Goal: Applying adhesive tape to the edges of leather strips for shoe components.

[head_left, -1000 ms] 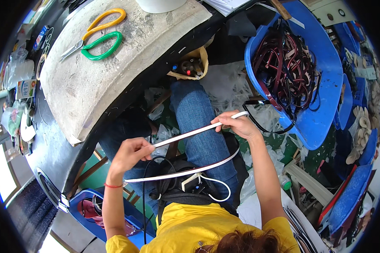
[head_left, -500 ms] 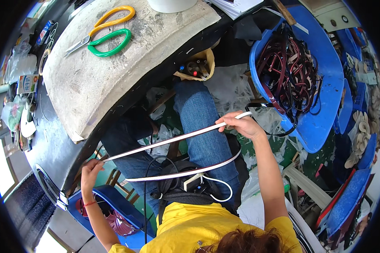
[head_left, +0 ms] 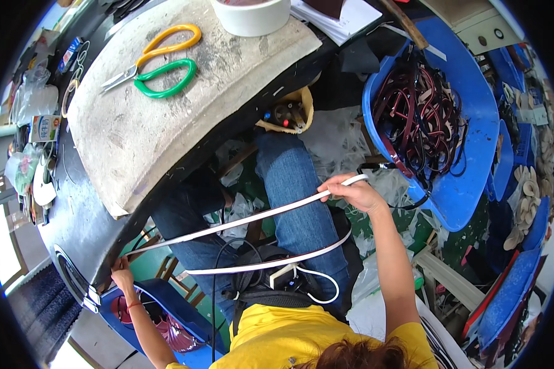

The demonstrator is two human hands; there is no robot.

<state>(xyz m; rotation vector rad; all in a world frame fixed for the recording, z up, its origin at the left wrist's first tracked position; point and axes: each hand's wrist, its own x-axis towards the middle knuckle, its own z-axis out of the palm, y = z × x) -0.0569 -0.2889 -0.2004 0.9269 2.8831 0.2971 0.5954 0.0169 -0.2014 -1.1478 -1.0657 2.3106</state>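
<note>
White strip (head_left: 240, 220) runs taut across your lap, right hand (head_left: 351, 194) pinching its far end, left hand (head_left: 122, 275) gripping the near end below the tabletop (head_left: 166, 135).

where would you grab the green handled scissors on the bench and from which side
Take the green scissors by the looped handles, coming from above on the right side. They lie flat on the grey work pad, closed, blades pointing left toward the pad's edge, so the loops are the safe, open part. The yellow scissors lie close beside them, crossing near the blades, so lifting at the handle end probably avoids snagging.
</note>
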